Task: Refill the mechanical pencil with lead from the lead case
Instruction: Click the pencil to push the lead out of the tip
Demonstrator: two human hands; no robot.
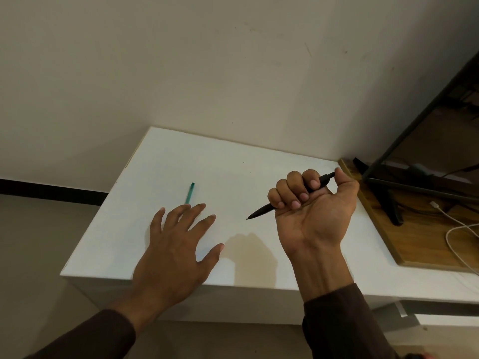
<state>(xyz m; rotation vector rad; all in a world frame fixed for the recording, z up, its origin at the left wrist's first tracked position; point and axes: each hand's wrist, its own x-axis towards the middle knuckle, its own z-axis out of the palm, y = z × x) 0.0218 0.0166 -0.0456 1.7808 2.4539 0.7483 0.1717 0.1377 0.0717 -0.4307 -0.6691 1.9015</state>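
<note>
Got the black mechanical pencil (pixel 290 196) wrapped in my right hand (pixel 315 211), fingers curled tight around the barrel, tip pointing left just above the white surface (pixel 233 161). The green lead case (pixel 190 193) lies further left on it, and my left hand (pixel 173 251) hovers near it, fingers spread, middle fingertips right at its near end.

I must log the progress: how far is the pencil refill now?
Early stage. Done: the right hand has the pencil in a fist, tip toward the left hand. In hand: the open left hand reaches toward the green lead case lying on the table, fingertips near it, not gripping. Left: pick up the case, take lead out, load the pencil.
</note>
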